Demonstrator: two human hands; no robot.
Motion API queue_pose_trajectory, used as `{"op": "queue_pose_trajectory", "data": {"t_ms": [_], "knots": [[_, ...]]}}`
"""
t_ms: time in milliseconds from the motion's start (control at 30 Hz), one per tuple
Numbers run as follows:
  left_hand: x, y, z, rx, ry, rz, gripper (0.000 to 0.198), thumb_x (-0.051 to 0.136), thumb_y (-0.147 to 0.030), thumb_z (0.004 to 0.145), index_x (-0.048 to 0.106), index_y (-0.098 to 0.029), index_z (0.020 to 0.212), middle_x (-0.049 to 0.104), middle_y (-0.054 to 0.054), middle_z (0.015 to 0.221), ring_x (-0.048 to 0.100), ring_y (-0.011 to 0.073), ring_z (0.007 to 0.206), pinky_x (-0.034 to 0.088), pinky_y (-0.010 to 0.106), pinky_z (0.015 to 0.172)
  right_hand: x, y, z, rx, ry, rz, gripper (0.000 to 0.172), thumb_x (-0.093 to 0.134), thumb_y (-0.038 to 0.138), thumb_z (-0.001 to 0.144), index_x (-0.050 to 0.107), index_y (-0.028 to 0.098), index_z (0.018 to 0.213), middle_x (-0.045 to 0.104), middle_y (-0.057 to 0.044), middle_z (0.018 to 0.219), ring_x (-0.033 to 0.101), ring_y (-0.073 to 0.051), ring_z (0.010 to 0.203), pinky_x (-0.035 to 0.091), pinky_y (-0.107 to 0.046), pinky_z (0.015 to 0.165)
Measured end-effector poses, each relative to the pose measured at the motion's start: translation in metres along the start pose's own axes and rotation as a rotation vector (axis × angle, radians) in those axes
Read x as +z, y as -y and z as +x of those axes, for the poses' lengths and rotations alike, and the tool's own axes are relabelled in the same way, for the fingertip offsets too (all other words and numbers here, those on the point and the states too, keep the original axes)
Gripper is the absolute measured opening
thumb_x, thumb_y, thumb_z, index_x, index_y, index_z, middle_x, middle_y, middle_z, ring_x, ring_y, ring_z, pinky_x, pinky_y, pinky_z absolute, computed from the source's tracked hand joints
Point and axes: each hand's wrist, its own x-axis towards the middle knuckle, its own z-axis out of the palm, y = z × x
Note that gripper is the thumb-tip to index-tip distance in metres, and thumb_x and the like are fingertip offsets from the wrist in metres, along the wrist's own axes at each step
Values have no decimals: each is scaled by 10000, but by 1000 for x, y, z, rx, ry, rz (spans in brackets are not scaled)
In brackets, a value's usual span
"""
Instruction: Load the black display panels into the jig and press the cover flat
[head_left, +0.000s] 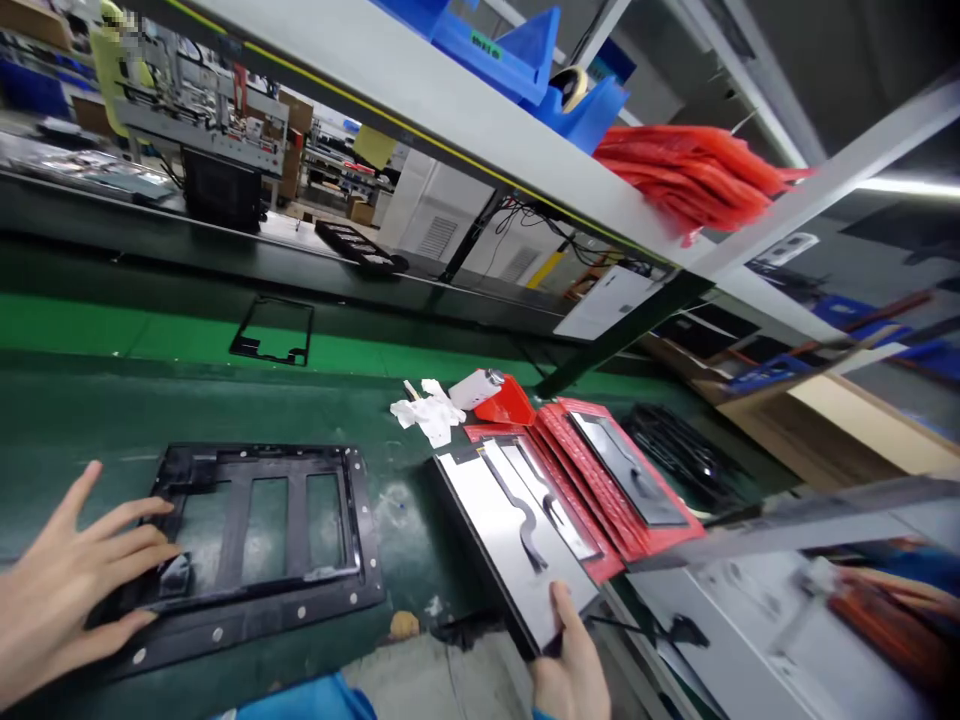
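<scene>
Black frame [255, 545]; silver panel [502, 535]; red trays [600, 480]

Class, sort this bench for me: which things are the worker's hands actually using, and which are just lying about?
In use:
- black frame, left hand flat on it
- panel, right hand gripping its near edge

Lying about:
- red trays
- white wipes
- spare frame on the belt
- blue bins and red bags on the shelf

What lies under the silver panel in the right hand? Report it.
A red tray shows beneath the silver panel at its right edge; whatever lies under its middle is covered.
</scene>
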Motion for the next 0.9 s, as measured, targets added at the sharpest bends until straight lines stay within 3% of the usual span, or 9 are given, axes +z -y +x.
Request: {"op": "queue_pose_trajectory", "data": {"t_ms": [133,267,400,500,567,633,700,767,900], "knots": [[0,-17,2,-86,52,-104,308,617,-378,763,719,-448,1046,755,-94,1016,629,286,1181,-97,605,1209,15,-17,-10,35,45,-25,573,729,423,671,637,173,1179,738,-73,1020,673,-280,1079,607,-383,852],[0,-27,4,-98,95,-123,287,674,-361,743,744,-405,1017,760,-53,967,624,296,1176,-134,602,1194,4,-23,-8,80,130,-107,573,762,526,628,655,159,1055,737,-56,835,715,-248,811,611,-329,694],[3,-22,1,-28,133,-33,312,645,-321,771,729,-375,1066,744,-24,1018,602,303,1190,-156,621,1175,-42,-2,14,52,347,-760,586,600,755,671,661,193,825,697,-86,664,683,-291,605,559,-394,575],[7,-11,-2,98,155,48,346,662,-323,773,707,-375,1112,717,-21,1096,584,300,1213,-197,589,1172,-59,21,26,-413,272,-1188,611,495,767,752,669,221,964,737,-148,884,709,-359,785,555,-481,708],[9,-5,-5,142,162,78,396,688,-390,791,678,-391,1186,693,-17,1167,550,306,1264,-199,568,1178,-51,28,29,-873,435,-1229,695,563,689,768,598,173,1231,645,-217,1246,625,-396,1135,511,-508,908],[10,-3,-7,130,160,52,534,708,-471,794,602,-403,1313,655,1,1276,467,336,1352,-178,587,1179,-36,24,29,-1219,698,-1255,856,639,545,779,376,117,1472,436,-232,1488,417,-383,1375,390,-520,1075],[9,-7,-8,41,149,-80,706,727,-521,775,482,-410,1429,574,11,1413,349,369,1432,-135,620,1182,-24,12,30,-1394,826,-1348,961,640,383,795,133,128,1571,359,-208,1546,344,-365,1424,295,-555,1133],[5,-15,-7,-148,115,-376,755,675,-550,815,381,-401,1493,445,6,1533,237,366,1485,-62,616,1204,-23,-2,32,-1488,793,-1375,967,569,246,799,13,152,1584,396,-184,1531,401,-351,1393,285,-570,1131],[-4,-36,1,-555,-111,-1458,732,209,-678,953,391,-241,1512,357,72,1582,251,317,1490,161,538,1234,-39,-21,32,-1529,717,-1245,912,437,124,757,102,305,1585,511,-79,1463,547,-316,1272,432,-506,1040]]}}
